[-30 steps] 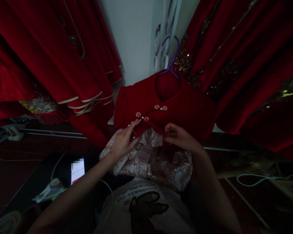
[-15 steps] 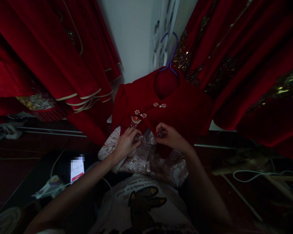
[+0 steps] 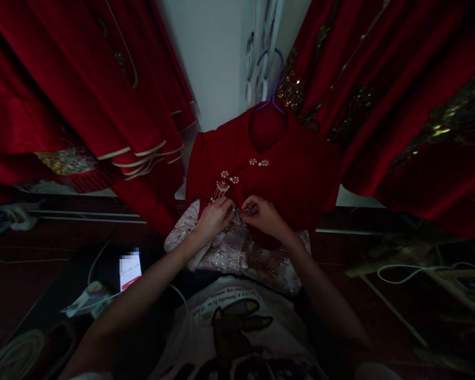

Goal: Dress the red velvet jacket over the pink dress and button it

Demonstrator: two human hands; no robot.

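Observation:
A red jacket (image 3: 301, 184) with a light patterned lining (image 3: 221, 253) lies over my lap, its neck on a purple hanger (image 3: 275, 89). Two flower-shaped pearl fasteners, an upper one (image 3: 258, 163) and a lower one (image 3: 230, 178), sit on its front, with a fan-shaped tassel pendant (image 3: 222, 186) beside the lower. My left hand (image 3: 218, 215) is closed on the front edge just under the pendant. Close by on the right, my right hand (image 3: 263, 214) pinches a small beaded fastener (image 3: 245, 211) at the opening. The fingertips nearly meet; the exact grip is dim.
Red garments hang at left (image 3: 142, 116) and right (image 3: 380, 132), beside a pale wall panel (image 3: 209, 63). A lit phone (image 3: 130, 272) and a white cable rest on a dark surface at lower left. Wooden sticks (image 3: 380, 264) and a pale cord lie at right.
My right hand has moved left, bringing the beaded fastener close to my left hand. My left hand has shifted slightly up and right. The view has tilted a little.

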